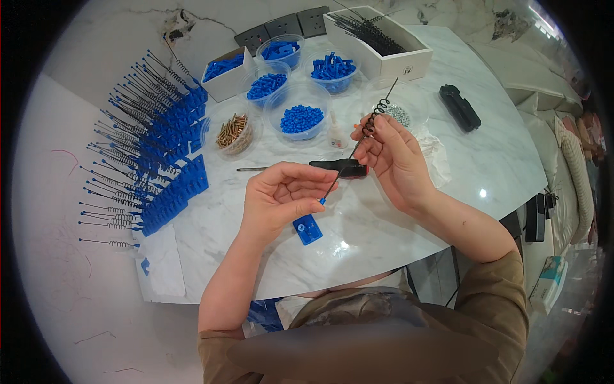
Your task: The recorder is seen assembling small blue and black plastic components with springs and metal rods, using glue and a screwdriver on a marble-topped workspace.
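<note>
A thin black wire with a coiled spring section slants between my two hands above the table. My right hand is closed on it, thumb and fingers pinching just below the coil's top. At the wire's lower end sits a small blue tip, touching my left thumb. The fingers of my left hand are bent around that lower stretch of wire. Just below lies a flat blue plastic piece with a round hole or stud. Behind the wire rests a screwdriver with a black handle, its shaft pointing left.
Finished-looking rows of blue blocks with coiled wires stand at left. Tubs of blue beads, screws and blue parts fill the back, beside a white box of black wires. A black tool lies right.
</note>
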Available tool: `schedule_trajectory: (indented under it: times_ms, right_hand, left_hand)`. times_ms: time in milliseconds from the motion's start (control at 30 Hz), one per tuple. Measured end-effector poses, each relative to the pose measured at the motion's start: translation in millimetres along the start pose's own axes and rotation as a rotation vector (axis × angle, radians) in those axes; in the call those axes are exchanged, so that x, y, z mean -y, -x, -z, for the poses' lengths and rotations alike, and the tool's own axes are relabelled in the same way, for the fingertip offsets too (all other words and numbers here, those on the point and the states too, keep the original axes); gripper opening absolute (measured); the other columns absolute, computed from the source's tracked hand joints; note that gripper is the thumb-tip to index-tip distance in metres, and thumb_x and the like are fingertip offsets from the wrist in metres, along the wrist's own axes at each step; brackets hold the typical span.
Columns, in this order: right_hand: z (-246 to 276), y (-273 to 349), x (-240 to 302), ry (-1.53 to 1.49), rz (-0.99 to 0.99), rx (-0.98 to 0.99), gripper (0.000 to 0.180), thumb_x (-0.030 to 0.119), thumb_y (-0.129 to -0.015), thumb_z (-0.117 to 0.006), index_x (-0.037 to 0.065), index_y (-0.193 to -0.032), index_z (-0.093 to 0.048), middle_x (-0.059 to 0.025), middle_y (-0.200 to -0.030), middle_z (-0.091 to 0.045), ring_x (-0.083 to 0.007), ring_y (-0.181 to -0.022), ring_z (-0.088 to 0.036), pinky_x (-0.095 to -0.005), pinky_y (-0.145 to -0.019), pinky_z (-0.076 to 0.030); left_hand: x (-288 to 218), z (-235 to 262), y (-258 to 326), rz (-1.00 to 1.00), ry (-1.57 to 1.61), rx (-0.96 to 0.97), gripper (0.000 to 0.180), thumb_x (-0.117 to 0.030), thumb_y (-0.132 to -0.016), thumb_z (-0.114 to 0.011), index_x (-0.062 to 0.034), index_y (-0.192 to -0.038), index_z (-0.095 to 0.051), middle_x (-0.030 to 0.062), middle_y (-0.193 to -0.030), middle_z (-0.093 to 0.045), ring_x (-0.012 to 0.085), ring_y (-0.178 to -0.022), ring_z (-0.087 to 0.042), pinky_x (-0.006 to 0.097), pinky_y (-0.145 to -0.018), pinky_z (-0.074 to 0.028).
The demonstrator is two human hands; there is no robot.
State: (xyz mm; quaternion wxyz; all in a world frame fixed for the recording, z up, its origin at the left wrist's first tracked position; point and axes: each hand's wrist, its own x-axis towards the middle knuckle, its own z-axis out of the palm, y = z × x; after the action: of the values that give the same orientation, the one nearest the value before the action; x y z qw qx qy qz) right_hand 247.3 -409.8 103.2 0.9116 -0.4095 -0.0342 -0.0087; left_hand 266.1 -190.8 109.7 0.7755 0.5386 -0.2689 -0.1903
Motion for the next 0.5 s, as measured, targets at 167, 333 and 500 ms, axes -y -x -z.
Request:
schedule_trajectory:
  times_ms: [167,333,500]
  right_hand:
    - [-3.2,-0.7,3.8,0.18,0.18,-0.104,0.026,0.027,-0.095,-0.055,0.003,-0.104,-0.056,-0.011,-0.099,-0.061,-0.0117,-0.071,-0.061,-0.0249,-0.067,-0.046]
    - [-9.2,10.0,1.0,0.314,0.497,-0.14,0.019,0.013,-0.094,-0.054,-0.002,-0.104,-0.054,-0.0121,-0.101,-0.059,-0.0126,-0.063,-0.058,-0.0243,-0.059,-0.046]
    - [5.7,20.1,13.8,0.745,0.932,0.357,0.024,-0.008,-0.079,-0.06,-0.004,-0.103,-0.057,-0.0146,-0.089,-0.059,-0.016,-0.059,-0.058,-0.0244,-0.05,-0.045]
  left_hand:
    - [-2.2,2.7,-8.2,-0.018,-0.266,-0.169,0.034,0.009,-0.077,-0.064,0.0052,-0.11,-0.058,0.0179,-0.109,-0.064,0.0233,-0.099,-0.064,0.033,-0.09,-0.051]
    - [-2.2,6.1,-8.7,-0.067,-0.409,-0.263,0.024,0.001,-0.086,-0.06,0.0021,-0.111,-0.06,0.0127,-0.105,-0.066,0.0156,-0.096,-0.064,0.027,-0.087,-0.049]
    - [-9.6,2.9,-4.3,0.013,-0.243,-0.344,0.022,0.002,-0.083,-0.063,0.0031,-0.105,-0.063,0.009,-0.089,-0.068,0.0142,-0.079,-0.065,0.027,-0.073,-0.051]
